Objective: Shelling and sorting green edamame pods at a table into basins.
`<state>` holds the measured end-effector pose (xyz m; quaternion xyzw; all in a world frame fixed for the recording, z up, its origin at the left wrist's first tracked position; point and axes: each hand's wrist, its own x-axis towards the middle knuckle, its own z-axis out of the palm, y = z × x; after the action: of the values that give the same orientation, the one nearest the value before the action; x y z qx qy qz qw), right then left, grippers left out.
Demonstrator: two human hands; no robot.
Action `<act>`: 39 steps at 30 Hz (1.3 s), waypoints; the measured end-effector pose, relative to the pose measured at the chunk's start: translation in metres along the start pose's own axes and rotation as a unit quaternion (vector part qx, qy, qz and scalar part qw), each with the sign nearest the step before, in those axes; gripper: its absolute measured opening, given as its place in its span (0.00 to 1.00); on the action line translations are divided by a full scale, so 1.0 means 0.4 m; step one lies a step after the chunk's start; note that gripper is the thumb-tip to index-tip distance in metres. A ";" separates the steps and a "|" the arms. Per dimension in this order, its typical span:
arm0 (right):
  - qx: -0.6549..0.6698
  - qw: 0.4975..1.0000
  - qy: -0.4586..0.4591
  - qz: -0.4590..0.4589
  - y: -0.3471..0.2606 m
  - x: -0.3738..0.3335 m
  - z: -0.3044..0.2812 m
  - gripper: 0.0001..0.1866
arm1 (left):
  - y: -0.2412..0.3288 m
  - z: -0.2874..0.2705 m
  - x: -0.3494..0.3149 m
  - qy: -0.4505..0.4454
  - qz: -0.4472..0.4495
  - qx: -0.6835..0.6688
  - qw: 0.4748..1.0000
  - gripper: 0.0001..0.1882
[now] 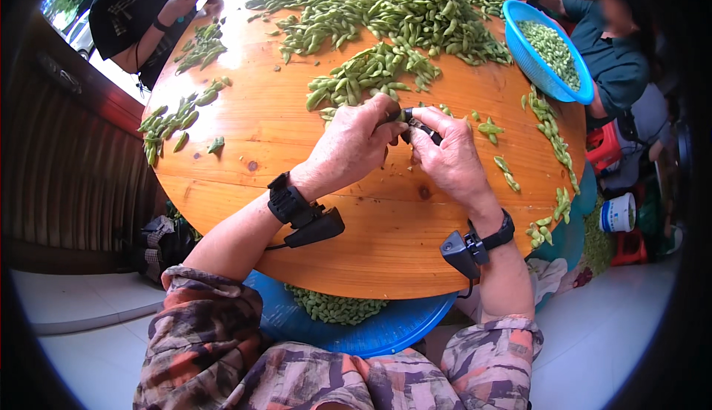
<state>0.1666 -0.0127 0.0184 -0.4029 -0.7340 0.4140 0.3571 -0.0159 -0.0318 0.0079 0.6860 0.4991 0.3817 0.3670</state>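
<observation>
My left hand (347, 146) and my right hand (454, 159) meet above the wooden table (356, 239), fingers pinched together. Small dark pieces (421, 129) show around the fingertips; what they are, and whether a pod is between them, I cannot make out. Just beyond my left hand lies a small pile of green soybean pods (371, 72), with a far larger heap of pods (423, 17) behind it. A few loose pods (489, 129) lie right of my right hand. Below the table's near edge, a blue basin (423, 325) holds shelled green beans (337, 307).
At the far right, a person (619, 61) has a hand near a blue basket (534, 69) of shelled beans. Another person (141, 17) works at the far left. Pods (174, 122) lie along the left edge, more (552, 135) along the right. A white bucket (618, 212) stands right.
</observation>
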 end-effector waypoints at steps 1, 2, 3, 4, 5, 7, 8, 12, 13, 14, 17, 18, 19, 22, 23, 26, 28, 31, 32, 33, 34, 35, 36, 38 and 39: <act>-0.041 0.999 0.019 -0.027 0.005 0.000 0.004 0.13 | 0.001 0.000 0.000 -0.003 0.014 0.045 0.999 0.08; -0.078 0.995 0.033 -0.055 0.009 0.000 0.007 0.13 | 0.007 -0.001 -0.002 -0.006 -0.002 0.012 1.000 0.08; -0.113 0.989 0.046 -0.083 0.012 0.001 0.010 0.13 | 0.017 -0.004 -0.005 -0.008 -0.017 -0.020 1.000 0.08; -0.149 0.981 0.060 -0.111 0.012 0.001 0.012 0.12 | 0.022 -0.006 -0.006 -0.011 -0.033 -0.053 0.998 0.08; -0.155 0.979 0.068 -0.116 0.011 0.000 0.012 0.13 | 0.019 -0.002 -0.003 -0.008 -0.059 -0.130 0.990 0.08; -0.165 0.974 0.082 -0.127 0.002 -0.003 0.017 0.13 | 0.003 0.005 0.001 0.001 -0.111 -0.282 0.953 0.07; -0.155 0.977 0.094 -0.116 -0.015 -0.004 0.016 0.13 | -0.003 0.001 0.001 0.000 -0.120 -0.345 0.931 0.07; -0.144 0.978 0.116 -0.099 -0.037 0.000 0.012 0.17 | -0.035 -0.010 0.007 -0.004 -0.137 -0.498 0.856 0.07; -0.142 0.980 0.104 -0.089 -0.039 0.000 0.014 0.18 | -0.043 -0.008 0.008 -0.002 -0.131 -0.518 0.845 0.07; -0.140 0.983 0.093 -0.078 -0.041 -0.001 0.016 0.18 | -0.048 -0.006 0.009 -0.001 -0.124 -0.538 0.834 0.07; -0.142 0.974 0.118 -0.129 -0.020 0.001 0.021 0.19 | -0.055 0.009 0.008 -0.029 -0.123 -0.578 0.806 0.06; -0.142 0.973 0.118 -0.138 -0.021 0.001 0.022 0.19 | -0.057 0.010 0.007 -0.029 -0.123 -0.587 0.799 0.06; -0.142 0.972 0.119 -0.147 -0.023 0.001 0.022 0.19 | -0.058 0.012 0.007 -0.030 -0.123 -0.597 0.792 0.07; -0.151 0.969 0.110 -0.164 -0.032 -0.003 0.020 0.20 | -0.063 0.016 0.003 -0.044 -0.116 -0.639 0.759 0.08; -0.155 0.968 0.105 -0.168 -0.034 -0.004 0.020 0.20 | -0.064 0.017 0.001 -0.050 -0.113 -0.654 0.746 0.09; -0.147 0.961 0.106 -0.209 -0.036 -0.007 0.026 0.20 | -0.050 0.029 -0.010 -0.040 -0.120 -0.667 0.734 0.10; -0.144 0.957 0.101 -0.232 -0.025 -0.005 0.031 0.21 | -0.039 0.034 -0.019 -0.074 -0.105 -0.664 0.736 0.11; -0.137 0.964 0.089 -0.209 -0.028 -0.005 0.034 0.21 | -0.016 0.042 -0.030 -0.063 -0.128 -0.631 0.763 0.11; -0.135 0.968 0.084 -0.192 -0.029 -0.006 0.035 0.21 | -0.012 0.044 -0.032 -0.049 -0.143 -0.615 0.774 0.11; -0.143 0.970 0.094 -0.174 -0.028 -0.005 0.030 0.21 | -0.017 0.041 -0.025 -0.070 -0.125 -0.583 0.800 0.10; -0.150 0.971 0.104 -0.156 -0.023 -0.003 0.023 0.21 | -0.015 0.045 -0.023 -0.068 -0.134 -0.573 0.806 0.10; -0.158 0.971 0.114 -0.138 -0.020 -0.002 0.014 0.22 | -0.009 0.050 -0.021 -0.065 -0.143 -0.563 0.812 0.10; -0.126 0.982 0.106 -0.096 -0.028 0.001 0.004 0.22 | -0.002 0.049 -0.020 -0.058 -0.151 -0.551 0.818 0.10; -0.060 0.994 0.088 -0.012 -0.047 0.006 -0.024 0.22 | -0.009 0.047 -0.026 -0.090 -0.141 -0.511 0.843 0.10; -0.044 0.995 0.091 0.001 -0.037 0.007 -0.044 0.22 | -0.015 0.045 -0.029 -0.122 -0.128 -0.467 0.866 0.10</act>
<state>0.1762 -0.0096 0.0394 -0.4549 -0.7154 0.3432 0.4043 -0.0048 -0.0437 -0.0069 0.4054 0.2969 0.4334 0.7481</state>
